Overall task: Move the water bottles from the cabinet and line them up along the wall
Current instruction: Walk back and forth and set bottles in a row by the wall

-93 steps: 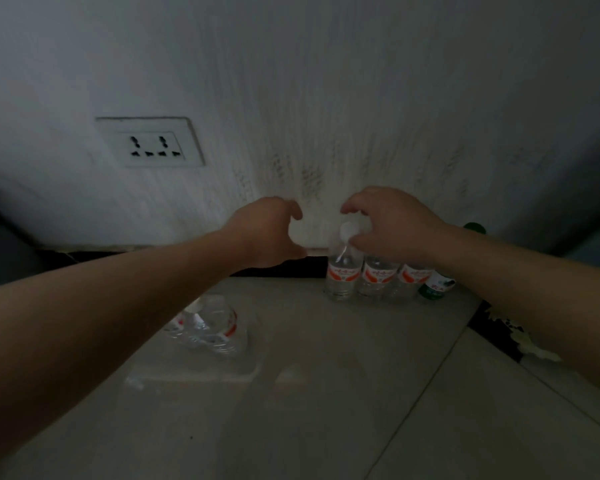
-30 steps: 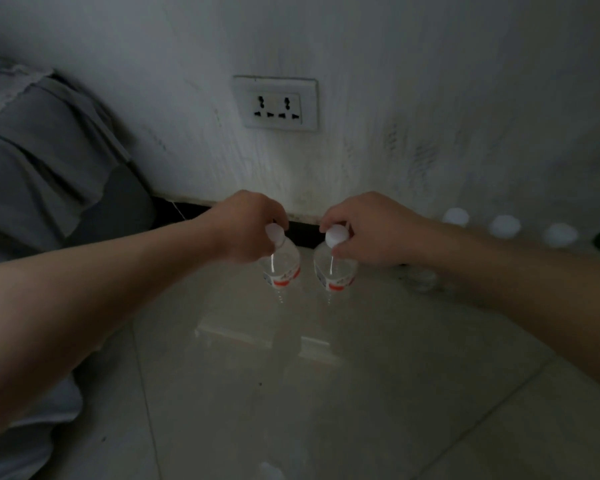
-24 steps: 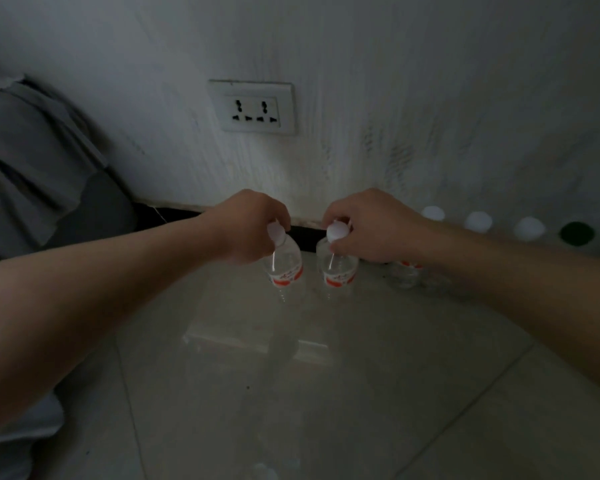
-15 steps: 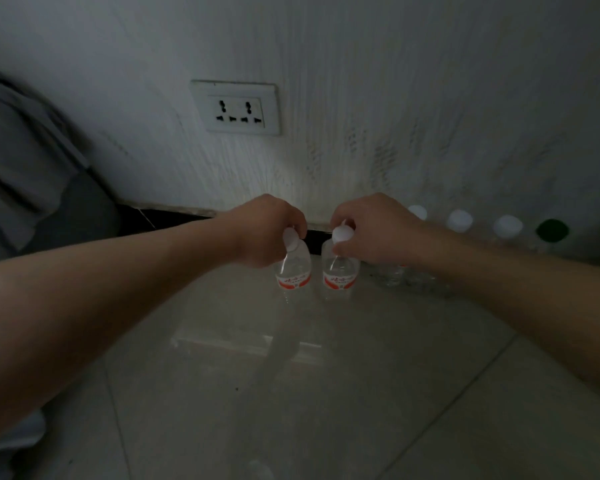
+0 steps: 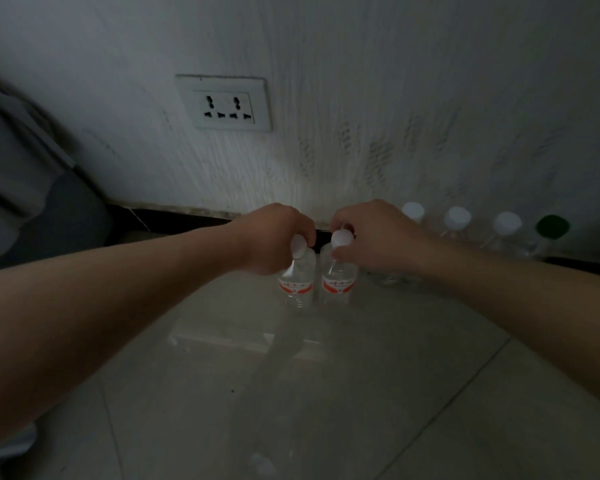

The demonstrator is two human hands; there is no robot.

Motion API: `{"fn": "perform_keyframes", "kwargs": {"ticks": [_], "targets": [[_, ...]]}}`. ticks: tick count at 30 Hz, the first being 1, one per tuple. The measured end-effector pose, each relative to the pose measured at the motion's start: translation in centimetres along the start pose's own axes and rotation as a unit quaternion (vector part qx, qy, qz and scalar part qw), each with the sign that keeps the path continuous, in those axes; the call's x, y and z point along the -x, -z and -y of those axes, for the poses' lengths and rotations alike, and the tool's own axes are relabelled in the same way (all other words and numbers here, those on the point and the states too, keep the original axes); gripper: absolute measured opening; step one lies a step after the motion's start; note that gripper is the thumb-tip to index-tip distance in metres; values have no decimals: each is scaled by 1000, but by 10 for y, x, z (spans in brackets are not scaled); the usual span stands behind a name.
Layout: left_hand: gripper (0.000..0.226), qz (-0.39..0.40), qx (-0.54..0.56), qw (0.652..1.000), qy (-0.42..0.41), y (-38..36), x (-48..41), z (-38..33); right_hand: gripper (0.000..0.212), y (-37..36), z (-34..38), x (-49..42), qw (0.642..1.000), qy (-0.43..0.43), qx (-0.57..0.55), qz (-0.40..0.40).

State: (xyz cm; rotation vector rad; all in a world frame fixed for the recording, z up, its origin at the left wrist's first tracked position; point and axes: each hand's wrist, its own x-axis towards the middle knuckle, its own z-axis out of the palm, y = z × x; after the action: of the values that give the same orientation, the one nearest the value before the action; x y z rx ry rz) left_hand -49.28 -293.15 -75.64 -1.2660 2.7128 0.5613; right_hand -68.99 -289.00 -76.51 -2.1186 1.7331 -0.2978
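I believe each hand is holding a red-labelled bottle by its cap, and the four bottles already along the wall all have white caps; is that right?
Not quite: the head view shows three white caps and one green cap at the far right. The left hand and right hand do grip red-labelled bottles by their caps.

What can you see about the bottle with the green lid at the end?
Not much shows. The green-capped bottle stands at the far right end of the row by the wall, next to a white-capped bottle. Its round, dark green cap is plain to see; the clear body below is dim and mostly hidden behind the person's right forearm. It seems upright. Neither hand touches it.
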Motion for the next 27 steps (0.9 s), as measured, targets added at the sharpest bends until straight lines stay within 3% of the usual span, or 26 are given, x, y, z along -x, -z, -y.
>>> {"fn": "perform_keyframes", "kwargs": {"ticks": [7,19,27], "targets": [[22,-21,-5,1000,-8,-8,-3,2,27,-3,-4,-2,1000,10,-7,19],[22,-92,25,995,-26,-4,-20,-3,25,5,-13,-5,1000,-7,10,3],[35,-121,12,992,-30,1,-38,-4,28,23,-19,-11,999,11,40,-22]]}}
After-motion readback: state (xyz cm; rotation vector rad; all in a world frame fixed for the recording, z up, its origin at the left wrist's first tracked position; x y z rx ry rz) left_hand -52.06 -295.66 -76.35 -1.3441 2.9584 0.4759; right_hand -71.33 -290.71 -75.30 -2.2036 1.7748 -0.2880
